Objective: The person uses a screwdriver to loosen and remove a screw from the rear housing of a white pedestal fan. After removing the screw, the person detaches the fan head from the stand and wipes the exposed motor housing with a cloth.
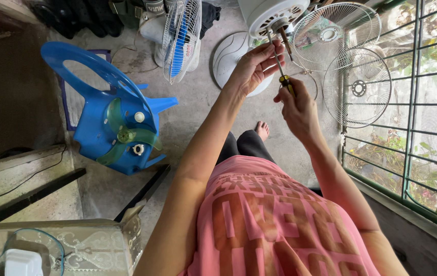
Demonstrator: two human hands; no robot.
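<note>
At the far left a blue plastic chair (101,110) lies tipped on the concrete floor (198,102), with a green fan blade (125,135) and two white caps resting on its seat. Below it, in the near corner, stands a bench (90,240) with a patterned cover and a glass lid on it. Further right, an assembled fan (180,38) with blue blades stands upright on the floor, and a white round base (228,59) lies behind the arms.

The left hand (254,66) reaches up toward the white motor housing (267,15); its fingers are pinched together around the thin metal shaft of the screwdriver (281,69), near the tip, which meets the housing beside the motor spindle. Just below and to the right, the right hand (297,107) is closed around the screwdriver's yellow and black handle. The two hands sit close together, not touching.

To the right, two wire fan guards (356,87) lean against a green window grille (407,102), one partly overlapping the other. The person wears a pink shirt, and one bare foot shows on the floor between the arms.
</note>
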